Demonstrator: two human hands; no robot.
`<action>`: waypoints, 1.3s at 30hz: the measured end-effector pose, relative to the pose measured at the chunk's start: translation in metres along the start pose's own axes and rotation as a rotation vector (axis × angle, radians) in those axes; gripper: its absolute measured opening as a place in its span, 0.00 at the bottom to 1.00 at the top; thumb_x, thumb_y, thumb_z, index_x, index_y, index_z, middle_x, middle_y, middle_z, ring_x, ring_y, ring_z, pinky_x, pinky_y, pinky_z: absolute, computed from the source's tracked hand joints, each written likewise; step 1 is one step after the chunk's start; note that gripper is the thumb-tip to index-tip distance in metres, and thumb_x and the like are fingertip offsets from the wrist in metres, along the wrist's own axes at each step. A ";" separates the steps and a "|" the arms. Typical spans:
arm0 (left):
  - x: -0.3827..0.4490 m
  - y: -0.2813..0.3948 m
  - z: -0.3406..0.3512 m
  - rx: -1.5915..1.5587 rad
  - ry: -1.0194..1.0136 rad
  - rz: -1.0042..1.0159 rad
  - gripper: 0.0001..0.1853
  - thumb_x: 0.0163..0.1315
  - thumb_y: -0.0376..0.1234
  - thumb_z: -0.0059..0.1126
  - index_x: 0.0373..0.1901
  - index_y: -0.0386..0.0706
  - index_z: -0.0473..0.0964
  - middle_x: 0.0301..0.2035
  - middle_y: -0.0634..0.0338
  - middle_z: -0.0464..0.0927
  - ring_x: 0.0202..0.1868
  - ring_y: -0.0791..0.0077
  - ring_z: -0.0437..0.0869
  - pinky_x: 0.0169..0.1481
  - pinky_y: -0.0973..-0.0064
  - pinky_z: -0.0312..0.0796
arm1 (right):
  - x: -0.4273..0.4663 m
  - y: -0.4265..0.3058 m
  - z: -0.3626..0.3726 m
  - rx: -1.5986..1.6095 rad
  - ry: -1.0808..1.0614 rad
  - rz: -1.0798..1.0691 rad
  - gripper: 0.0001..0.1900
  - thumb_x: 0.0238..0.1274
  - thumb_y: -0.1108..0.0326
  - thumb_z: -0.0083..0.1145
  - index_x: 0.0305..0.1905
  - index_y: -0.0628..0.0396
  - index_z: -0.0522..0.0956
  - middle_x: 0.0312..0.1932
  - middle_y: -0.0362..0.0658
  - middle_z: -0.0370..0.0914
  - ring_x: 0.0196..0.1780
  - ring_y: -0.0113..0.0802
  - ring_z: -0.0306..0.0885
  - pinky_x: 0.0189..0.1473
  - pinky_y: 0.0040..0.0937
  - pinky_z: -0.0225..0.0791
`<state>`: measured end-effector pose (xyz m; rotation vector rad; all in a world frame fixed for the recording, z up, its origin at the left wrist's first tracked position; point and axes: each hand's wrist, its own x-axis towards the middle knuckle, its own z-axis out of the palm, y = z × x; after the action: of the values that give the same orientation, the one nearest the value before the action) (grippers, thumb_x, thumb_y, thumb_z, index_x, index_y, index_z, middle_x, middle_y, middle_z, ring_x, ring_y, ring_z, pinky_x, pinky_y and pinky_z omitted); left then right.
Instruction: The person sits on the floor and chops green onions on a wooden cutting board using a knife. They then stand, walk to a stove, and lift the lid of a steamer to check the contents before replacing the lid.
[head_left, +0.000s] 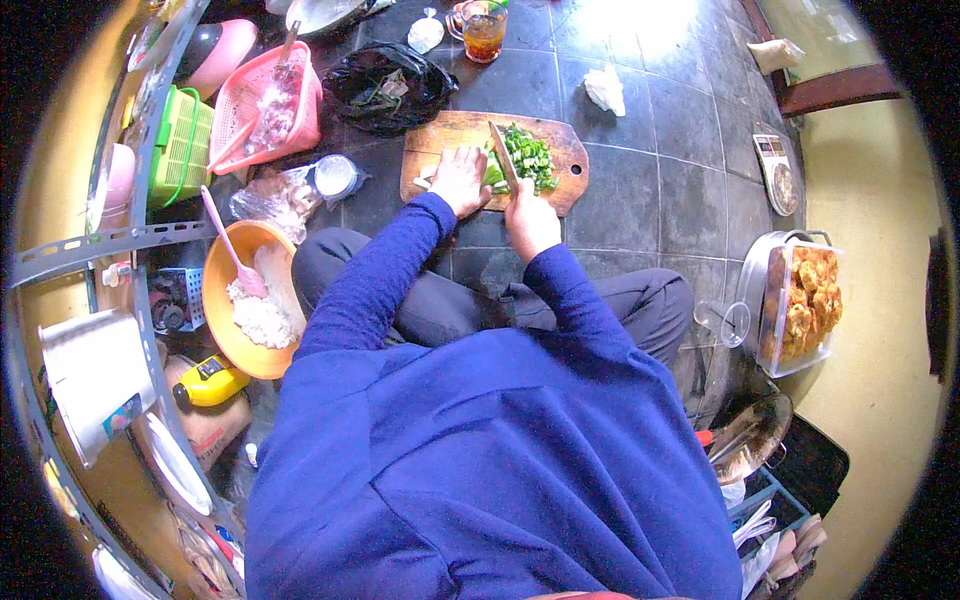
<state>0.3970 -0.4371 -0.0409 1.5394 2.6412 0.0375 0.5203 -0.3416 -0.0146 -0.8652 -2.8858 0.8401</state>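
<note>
A wooden cutting board (442, 127) with a hole at its right end lies on the dark tiled floor before me. My right hand (534, 223) grips a kitchen knife (504, 156), its blade pointing away from me over the board. To the right of the blade sits a heap of chopped green vegetable (531, 159), perhaps spring onion. My left hand (460, 180) presses down on uncut stalks (493, 171) just left of the knife. Whitish stalk ends (424, 178) show past its left side. The fingertips are partly hidden.
Beyond the board are a black plastic bag (352, 94) and a glass mug of brown drink (484, 37). A pink basket (225, 112) and an orange bowl of rice (217, 300) stand left. On the right are a kitchen scale (776, 169) and a container of fried food (806, 300).
</note>
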 end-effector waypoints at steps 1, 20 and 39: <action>0.002 0.001 0.002 -0.002 -0.010 -0.003 0.28 0.49 0.44 0.49 0.47 0.33 0.62 0.45 0.49 0.65 0.47 0.60 0.66 0.47 0.62 0.59 | -0.002 -0.002 -0.002 -0.017 -0.023 0.002 0.11 0.56 0.66 0.41 0.42 0.60 0.63 0.21 0.56 0.75 0.28 0.52 0.76 0.30 0.47 0.68; 0.004 0.005 0.024 0.078 0.174 0.023 0.19 0.50 0.38 0.47 0.42 0.37 0.65 0.40 0.52 0.67 0.46 0.60 0.68 0.50 0.52 0.58 | 0.032 0.000 0.019 0.007 -0.028 -0.020 0.10 0.55 0.66 0.42 0.39 0.60 0.63 0.23 0.58 0.75 0.29 0.53 0.75 0.31 0.47 0.68; 0.007 0.010 0.018 0.155 -0.016 -0.015 0.19 0.52 0.36 0.40 0.43 0.36 0.68 0.40 0.53 0.68 0.46 0.61 0.67 0.48 0.55 0.56 | 0.009 -0.008 0.025 -0.059 -0.105 0.019 0.09 0.58 0.68 0.35 0.41 0.59 0.62 0.24 0.57 0.76 0.29 0.52 0.76 0.31 0.46 0.69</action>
<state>0.4040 -0.4268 -0.0581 1.5565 2.6997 -0.1834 0.5043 -0.3552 -0.0330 -0.8814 -3.0118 0.8314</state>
